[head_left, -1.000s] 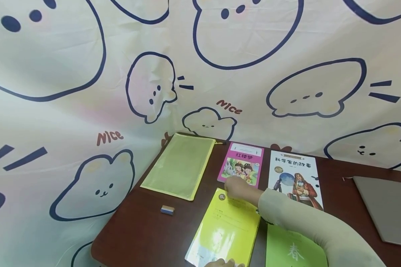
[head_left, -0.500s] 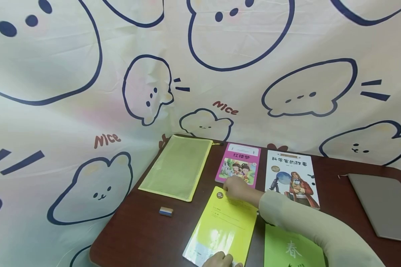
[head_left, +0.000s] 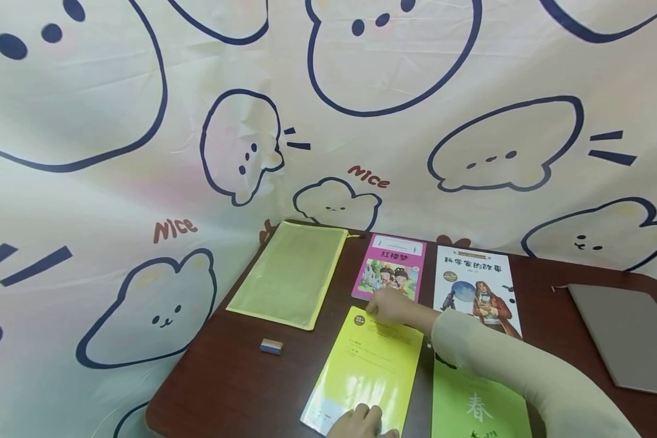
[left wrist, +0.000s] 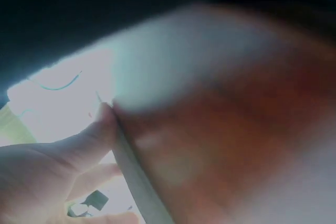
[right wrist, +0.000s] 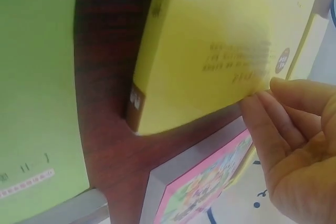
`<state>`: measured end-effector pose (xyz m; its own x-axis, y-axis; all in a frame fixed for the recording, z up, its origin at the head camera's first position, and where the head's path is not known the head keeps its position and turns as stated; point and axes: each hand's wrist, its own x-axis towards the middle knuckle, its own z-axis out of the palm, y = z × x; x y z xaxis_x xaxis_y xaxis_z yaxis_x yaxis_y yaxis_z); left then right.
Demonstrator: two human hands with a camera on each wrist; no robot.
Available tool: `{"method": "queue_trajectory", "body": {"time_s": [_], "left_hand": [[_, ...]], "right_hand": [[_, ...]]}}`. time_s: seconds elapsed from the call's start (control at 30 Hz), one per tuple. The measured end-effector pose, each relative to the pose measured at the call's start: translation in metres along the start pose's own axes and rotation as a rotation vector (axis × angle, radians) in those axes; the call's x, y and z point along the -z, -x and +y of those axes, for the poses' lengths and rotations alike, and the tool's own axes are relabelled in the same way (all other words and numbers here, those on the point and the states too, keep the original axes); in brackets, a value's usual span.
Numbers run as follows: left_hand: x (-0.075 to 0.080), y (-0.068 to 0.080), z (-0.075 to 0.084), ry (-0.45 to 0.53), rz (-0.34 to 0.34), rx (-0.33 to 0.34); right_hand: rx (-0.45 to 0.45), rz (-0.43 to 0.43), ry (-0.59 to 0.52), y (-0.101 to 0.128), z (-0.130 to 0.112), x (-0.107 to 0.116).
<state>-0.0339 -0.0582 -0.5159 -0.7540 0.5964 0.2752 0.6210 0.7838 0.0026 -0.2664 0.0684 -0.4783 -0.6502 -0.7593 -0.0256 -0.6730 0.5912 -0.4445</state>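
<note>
A yellow book (head_left: 373, 359) lies on the dark red-brown table in the head view. My right hand (head_left: 392, 306) pinches its far edge; in the right wrist view, thumb and fingers (right wrist: 294, 114) meet at the slightly raised yellow cover. At the near end my left hand (head_left: 356, 423) holds the book, fingers over the cover, partly cut off by the frame. The blurred left wrist view has the left thumb (left wrist: 105, 121) against a thin pale edge. Just beyond the right hand lies a pink book (head_left: 390, 267).
A green book (head_left: 477, 401) lies right of the yellow one, partly under the right sleeve. Farther back is a white book (head_left: 473, 286). A grey flat slab (head_left: 629, 334) lies far right. A yellow mesh pouch (head_left: 290, 274) and an eraser (head_left: 271, 346) lie left.
My left hand has come farther into view over the near end of the yellow book. My right hand stays at its far edge. The head view has shifted slightly.
</note>
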Motion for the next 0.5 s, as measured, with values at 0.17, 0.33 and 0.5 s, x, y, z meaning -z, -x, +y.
{"method": "queue_trajectory", "body": {"time_s": [0.17,0.33,0.5], "left_hand": [[0.01,-0.006,-0.007,-0.132,-0.004,-0.17],[0.025,-0.01,-0.009,-0.082,-0.186,-0.208],[0.031,-0.011,-0.016,-0.064,-0.199,-0.294]], "right_hand": [[-0.035,-0.008,-0.003,0.001,-0.007,0.003],[-0.037,-0.021,0.001,0.001,-0.01,0.001],[-0.064,-0.047,-0.017,0.002,-0.013,0.0]]}}
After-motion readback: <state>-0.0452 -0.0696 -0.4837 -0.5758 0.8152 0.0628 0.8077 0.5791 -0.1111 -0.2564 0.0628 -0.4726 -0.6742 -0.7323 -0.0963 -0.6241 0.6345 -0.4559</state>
